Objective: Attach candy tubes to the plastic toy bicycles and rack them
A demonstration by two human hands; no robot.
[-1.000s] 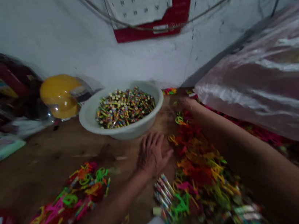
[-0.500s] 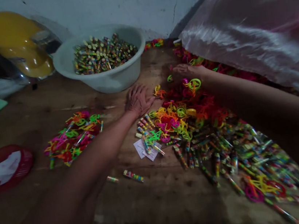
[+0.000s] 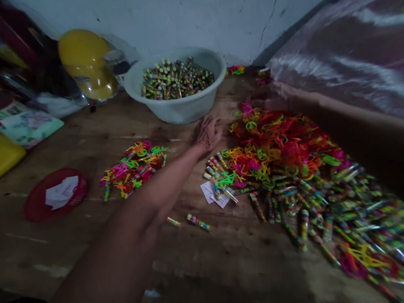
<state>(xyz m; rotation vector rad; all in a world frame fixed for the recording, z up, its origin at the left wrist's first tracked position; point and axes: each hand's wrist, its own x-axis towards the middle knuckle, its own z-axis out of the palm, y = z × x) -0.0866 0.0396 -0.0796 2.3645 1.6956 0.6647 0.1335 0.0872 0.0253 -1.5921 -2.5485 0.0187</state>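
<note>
My left hand [image 3: 210, 131] rests on the wooden table in front of the pale basin, its fingers apart and holding nothing visible. Just right of it spreads a heap of bright plastic toy bicycles [image 3: 278, 136]. My right hand [image 3: 280, 92] is beyond the heap, beside the clear plastic sheeting; its fingers are smeared and dark. Thin tubes with colourful contents [image 3: 358, 205] form a pile on the near right. Several tubes [image 3: 216, 167] lie side by side on small white paper slips [image 3: 207, 193], with a green toy bicycle [image 3: 226, 180] over them.
The basin [image 3: 181, 109] holds many short tubes. Left of my forearm lie a smaller pile of toy bicycles and tubes [image 3: 133, 168] and a red dish [image 3: 34, 206] with paper slips. A yellow cap [image 3: 85, 57] stands behind. Plastic sheeting [image 3: 352, 52] bulges on the right.
The view has swung left, so things sit further right. My right hand has moved back to the sheeting's edge, and more toy bicycles show in the heap. My left hand stays by the basin.
</note>
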